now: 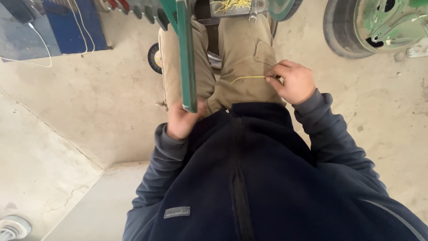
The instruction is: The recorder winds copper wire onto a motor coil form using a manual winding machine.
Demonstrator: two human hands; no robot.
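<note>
- Against your lap, your left hand (182,119) clamps the green bar (187,58).
- Your right hand (292,81) pinches a yellow wire (248,78), likely readying it for threading.

Soft, even daylight across the concrete floor (98,107), bright and pale, no hard glare anywhere. Shadows are faint: only a weak dark patch under the tyre (343,31). The dark navy fleece jacket (267,178) soaks up light, and its folds barely read. Focus is fair on the jacket and softer toward the floor's far parts. Wide-angle stretch shows at the edges beside the jacket, and floor seams slant outward.
</note>
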